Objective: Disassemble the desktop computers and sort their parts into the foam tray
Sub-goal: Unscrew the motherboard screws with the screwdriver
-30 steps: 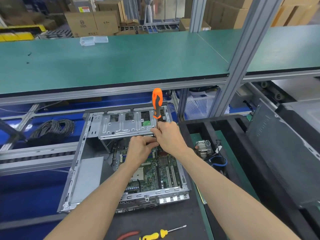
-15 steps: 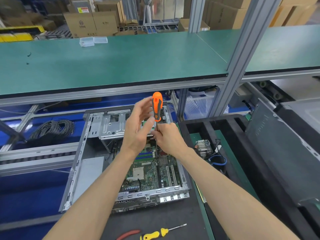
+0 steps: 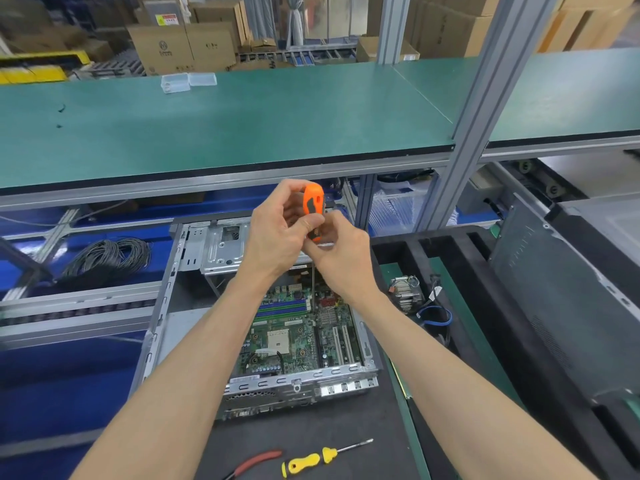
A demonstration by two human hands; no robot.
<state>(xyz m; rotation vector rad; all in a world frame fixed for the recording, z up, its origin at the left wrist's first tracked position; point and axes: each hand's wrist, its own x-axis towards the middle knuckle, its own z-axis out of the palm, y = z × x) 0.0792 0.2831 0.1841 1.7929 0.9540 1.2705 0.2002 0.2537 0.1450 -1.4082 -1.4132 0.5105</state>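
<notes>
Desktop computer chassis of bare grey sheet metal (image 3: pixel 194 258), opened with its green motherboard (image 3: pixel 294 327) exposed, lies flat on the black worktop mat (image 3: pixel 311 438) directly below the hands, so that the board's screws can be reached from above. An orange-handled screwdriver (image 3: pixel 313 202) is held upright over the drive cage (image 3: pixel 221 251), its thin shaft running down toward the board; the tip is hidden behind the right wrist, so the screw it meets cannot be told. The left hand (image 3: pixel 273 233) is wrapped around the handle, fingers curled about its top and thumb laid across the grip, presumably to turn it. The right hand (image 3: pixel 341 261) is closed lower down at the base of the handle, its fingers pinching there, seemingly to steady the tool on its axis. The black foam tray (image 3: pixel 398 251) sits just beside the chassis on the right, and a finned metal heatsink with blue cable (image 3: pixel 408 292) is already laid in one compartment. A yellow-handled screwdriver (image 3: pixel 322 457) and red-handled pliers (image 3: pixel 256 460) are left at the near edge of the mat. A grey metal side panel (image 3: pixel 561 289) leans at the far right. Above, a green shelf (image 3: pixel 242 119) carries a clear plastic box (image 3: pixel 188 81); a coil of black cable (image 3: pixel 107 258) rests to the left, and cardboard cartons (image 3: pixel 183 46) are stacked in the warehouse beyond.
</notes>
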